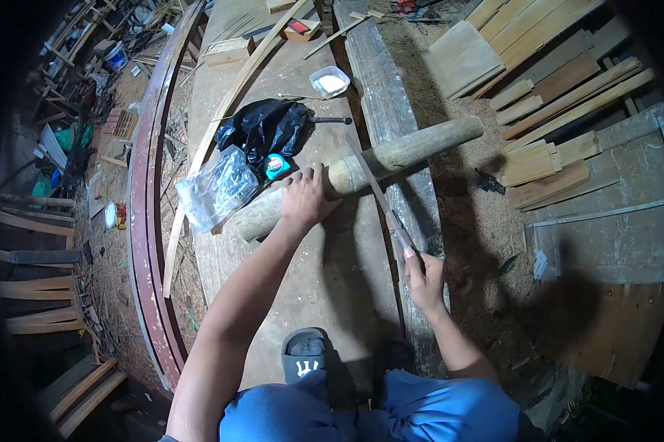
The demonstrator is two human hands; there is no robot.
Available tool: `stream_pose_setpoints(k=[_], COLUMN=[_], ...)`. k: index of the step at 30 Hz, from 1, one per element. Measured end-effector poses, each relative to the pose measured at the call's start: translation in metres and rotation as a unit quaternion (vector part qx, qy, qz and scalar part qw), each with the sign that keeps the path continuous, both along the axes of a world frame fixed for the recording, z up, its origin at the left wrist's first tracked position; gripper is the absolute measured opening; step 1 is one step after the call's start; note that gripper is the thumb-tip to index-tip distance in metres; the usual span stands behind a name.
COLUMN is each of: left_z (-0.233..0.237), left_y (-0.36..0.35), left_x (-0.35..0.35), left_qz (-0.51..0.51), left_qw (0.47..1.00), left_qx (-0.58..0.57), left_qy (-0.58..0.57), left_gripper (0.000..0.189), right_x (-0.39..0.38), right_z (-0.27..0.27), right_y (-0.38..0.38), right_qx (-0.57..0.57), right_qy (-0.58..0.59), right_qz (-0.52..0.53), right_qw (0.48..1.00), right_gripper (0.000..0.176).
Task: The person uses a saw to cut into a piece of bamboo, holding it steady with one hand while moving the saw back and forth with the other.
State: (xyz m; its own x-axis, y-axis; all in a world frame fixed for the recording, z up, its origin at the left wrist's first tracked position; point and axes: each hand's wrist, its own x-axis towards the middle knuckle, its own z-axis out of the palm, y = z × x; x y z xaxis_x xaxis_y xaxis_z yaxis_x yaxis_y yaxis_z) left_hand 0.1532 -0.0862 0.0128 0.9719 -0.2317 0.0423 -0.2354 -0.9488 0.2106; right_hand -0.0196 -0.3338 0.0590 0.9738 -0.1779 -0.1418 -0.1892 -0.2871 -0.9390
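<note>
A thick bamboo pole (427, 146) lies slantwise across the plank bench, its right end sticking out past the weathered beam. My left hand (304, 197) is wrapped over the pole left of its node, pressing on it from above. In my right hand (424, 280) is the handle of a handsaw (377, 190), whose long narrow blade crosses the pole just right of the node. Behind my left hand sit a turquoise tape measure (276, 167), a crumpled black plastic bag (262, 131) and a clear plastic bag (225, 188).
A plastic tub with white contents (329, 82) stands farther up the bench (302, 280). A long thin wood strip (229, 99) runs along its left side. Boards (538, 37) are stacked at the right over sawdust. A dark red beam (144, 184) curves along the left.
</note>
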Motion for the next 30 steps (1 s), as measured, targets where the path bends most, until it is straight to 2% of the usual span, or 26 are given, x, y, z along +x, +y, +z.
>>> stream_pose_setpoints(k=[9, 14, 17, 19, 22, 24, 26, 28, 30], left_z=[0.004, 0.018, 0.025, 0.024, 0.020, 0.008, -0.014, 0.008, 0.027], left_y=[-0.002, 0.003, 0.005, 0.005, 0.011, 0.011, 0.010, 0.007, 0.003], left_x=[0.006, 0.021, 0.030, 0.029, 0.033, 0.033, 0.023, 0.026, 0.028], left_qz=[0.009, 0.001, -0.013, -0.012, -0.017, -0.021, -0.034, -0.033, -0.006], left_qw=[1.000, 0.997, 0.992, 0.993, 0.995, 0.995, 0.999, 0.999, 0.994], left_qx=[0.011, 0.018, 0.010, 0.002, -0.011, -0.018, -0.006, -0.023, -0.001], left_qy=[0.011, 0.081, 0.123, 0.114, 0.101, 0.098, -0.027, -0.008, 0.109], left_gripper=[0.077, 0.078, 0.074, 0.073, 0.071, 0.071, 0.071, 0.072, 0.071], right_x=[-0.001, -0.003, -0.002, 0.000, 0.014, 0.036, 0.065, 0.083, 0.077], right_z=[-0.014, -0.029, -0.021, -0.006, 0.004, 0.008, 0.004, 0.004, 0.000], right_y=[-0.002, -0.006, -0.006, -0.003, 0.003, 0.010, 0.016, 0.027, 0.029], right_qx=[0.031, 0.046, 0.054, -0.014, -0.033, -0.056, -0.138, -0.120, -0.107], right_qy=[0.014, 0.021, 0.029, 0.013, 0.054, 0.031, 0.006, 0.004, 0.006], right_qz=[0.011, 0.003, 0.000, 0.018, 0.017, 0.028, 0.045, 0.039, 0.040], right_qw=[0.999, 0.999, 0.998, 1.000, 0.998, 0.998, 0.989, 0.992, 0.993], right_gripper=[0.055, 0.056, 0.057, 0.058, 0.059, 0.061, 0.065, 0.066, 0.066])
